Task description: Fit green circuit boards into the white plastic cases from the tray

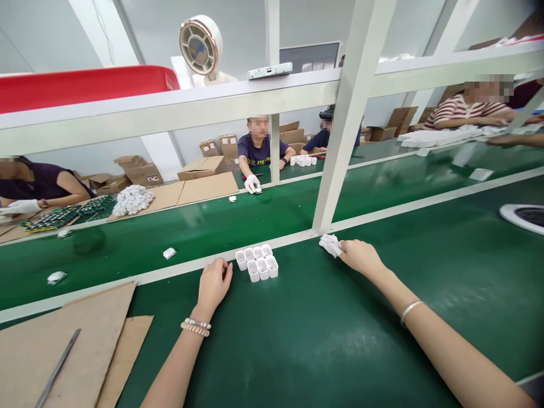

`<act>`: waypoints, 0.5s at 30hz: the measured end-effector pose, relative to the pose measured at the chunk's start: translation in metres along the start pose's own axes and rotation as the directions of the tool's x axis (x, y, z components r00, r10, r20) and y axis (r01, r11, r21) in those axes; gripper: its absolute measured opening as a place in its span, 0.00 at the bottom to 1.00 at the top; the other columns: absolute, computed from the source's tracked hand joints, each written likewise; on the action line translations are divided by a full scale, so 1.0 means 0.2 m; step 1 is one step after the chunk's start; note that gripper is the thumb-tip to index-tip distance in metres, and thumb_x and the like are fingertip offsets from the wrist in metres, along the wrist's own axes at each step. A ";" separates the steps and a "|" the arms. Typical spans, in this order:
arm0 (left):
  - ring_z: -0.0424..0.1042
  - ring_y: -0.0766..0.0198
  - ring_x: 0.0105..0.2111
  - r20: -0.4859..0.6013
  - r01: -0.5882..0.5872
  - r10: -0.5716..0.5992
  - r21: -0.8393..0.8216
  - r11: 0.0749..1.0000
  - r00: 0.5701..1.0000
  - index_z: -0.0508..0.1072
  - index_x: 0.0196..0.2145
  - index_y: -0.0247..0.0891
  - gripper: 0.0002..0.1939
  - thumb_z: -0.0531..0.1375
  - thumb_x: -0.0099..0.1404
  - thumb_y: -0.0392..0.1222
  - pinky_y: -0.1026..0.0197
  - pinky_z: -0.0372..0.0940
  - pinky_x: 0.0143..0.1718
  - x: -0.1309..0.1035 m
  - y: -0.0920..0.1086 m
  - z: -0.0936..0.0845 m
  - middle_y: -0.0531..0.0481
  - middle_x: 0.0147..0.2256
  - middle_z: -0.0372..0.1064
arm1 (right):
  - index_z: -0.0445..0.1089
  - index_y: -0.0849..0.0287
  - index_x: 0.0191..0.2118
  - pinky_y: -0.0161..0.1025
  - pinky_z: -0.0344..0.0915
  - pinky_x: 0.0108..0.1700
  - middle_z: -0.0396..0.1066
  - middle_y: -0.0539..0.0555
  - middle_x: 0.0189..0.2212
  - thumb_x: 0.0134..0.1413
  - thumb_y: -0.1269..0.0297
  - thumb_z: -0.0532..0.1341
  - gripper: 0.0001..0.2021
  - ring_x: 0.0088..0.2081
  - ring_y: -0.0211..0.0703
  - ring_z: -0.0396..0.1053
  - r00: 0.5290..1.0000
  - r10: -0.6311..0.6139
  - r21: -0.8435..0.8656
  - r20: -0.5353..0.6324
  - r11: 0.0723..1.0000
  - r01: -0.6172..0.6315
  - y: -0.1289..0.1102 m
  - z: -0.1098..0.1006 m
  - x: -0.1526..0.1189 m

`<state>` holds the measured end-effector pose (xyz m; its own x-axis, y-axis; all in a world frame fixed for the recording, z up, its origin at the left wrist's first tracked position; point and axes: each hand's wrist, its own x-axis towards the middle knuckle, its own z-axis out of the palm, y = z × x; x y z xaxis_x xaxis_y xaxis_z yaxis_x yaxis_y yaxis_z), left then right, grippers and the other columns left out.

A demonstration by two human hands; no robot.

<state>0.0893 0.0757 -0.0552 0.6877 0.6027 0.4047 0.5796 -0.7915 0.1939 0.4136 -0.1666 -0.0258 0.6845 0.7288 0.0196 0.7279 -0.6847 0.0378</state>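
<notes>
My left hand point(215, 281) rests on the green bench just left of a cluster of small white plastic cups point(257, 262). Its fingers curl loosely, with the thumb apart from them, and I see nothing in its grasp. The cups stand upright in two rows, hollow side up. Farther right, my right hand point(359, 255) is closed on a crumpled white cloth point(330, 245), which touches the bench by the foot of a pale post. Its fingertips are partly hidden by the cloth and the hand itself.
A pale post point(335, 164) rises between the bench and the green conveyor belt point(212, 218). Small white parts point(169, 253) lie on the belt. Cardboard sheets point(63, 340) with a metal blade point(59, 365) lie at left; a round white-rimmed object point(525, 218) is at right. Co-workers sit opposite.
</notes>
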 end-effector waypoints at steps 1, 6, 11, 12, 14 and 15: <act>0.67 0.60 0.31 -0.016 -0.032 0.032 -0.044 0.999 0.999 0.65 0.40 0.36 0.13 0.47 0.72 0.46 0.59 0.61 0.37 0.00 0.01 0.00 0.48 0.32 0.68 | 0.73 0.62 0.34 0.38 0.59 0.32 0.75 0.62 0.34 0.58 0.68 0.52 0.12 0.36 0.50 0.73 1.000 0.007 0.006 -0.005 1.000 -0.007 0.01 0.01 0.00; 0.67 0.56 0.45 0.013 -0.208 0.213 -0.170 0.963 0.977 0.62 0.53 0.41 0.14 0.49 0.71 0.44 0.54 0.62 0.48 -0.01 0.03 -0.01 0.44 0.47 0.65 | 0.71 0.60 0.30 0.39 0.58 0.30 0.75 0.63 0.32 0.57 0.63 0.52 0.12 0.34 0.54 0.73 0.999 0.034 0.043 -0.027 0.999 -0.033 0.05 0.04 0.02; 0.65 0.55 0.49 0.015 -0.239 0.249 -0.223 0.945 0.968 0.64 0.47 0.40 0.09 0.52 0.70 0.41 0.54 0.61 0.52 -0.03 0.02 -0.01 0.44 0.48 0.64 | 0.64 0.54 0.21 0.41 0.60 0.27 0.75 0.62 0.27 0.55 0.60 0.52 0.14 0.29 0.56 0.73 1.000 0.004 0.111 -0.023 0.994 -0.001 0.07 0.09 0.06; 0.65 0.56 0.49 0.016 -0.237 0.247 -0.231 0.944 0.969 0.64 0.45 0.39 0.08 0.53 0.70 0.41 0.54 0.61 0.51 -0.03 0.02 0.00 0.44 0.47 0.64 | 0.63 0.53 0.20 0.42 0.60 0.27 0.75 0.62 0.26 0.54 0.61 0.53 0.13 0.28 0.56 0.73 1.000 0.000 0.124 -0.022 0.992 0.003 0.07 0.10 0.07; 0.66 0.56 0.46 0.022 -0.235 0.247 -0.244 0.941 0.969 0.64 0.42 0.38 0.05 0.52 0.70 0.40 0.54 0.62 0.49 -0.03 0.01 0.00 0.44 0.45 0.65 | 0.61 0.52 0.16 0.43 0.60 0.25 0.74 0.64 0.24 0.53 0.65 0.53 0.15 0.25 0.54 0.73 1.000 -0.012 0.154 -0.016 0.988 0.014 0.08 0.12 0.09; 0.67 0.56 0.45 0.023 -0.235 0.248 -0.249 0.940 0.969 0.64 0.41 0.38 0.05 0.52 0.70 0.40 0.54 0.62 0.49 -0.03 0.01 0.00 0.44 0.44 0.65 | 0.61 0.51 0.15 0.42 0.60 0.25 0.74 0.64 0.23 0.51 0.66 0.54 0.15 0.23 0.52 0.73 1.000 -0.020 0.166 -0.018 0.986 0.023 0.09 0.13 0.11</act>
<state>0.0869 0.0705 -0.0571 0.8198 0.3898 0.4194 0.2742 -0.9103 0.3101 0.4421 -0.1636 -0.0508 0.6690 0.7423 0.0367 0.7398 -0.6604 -0.1284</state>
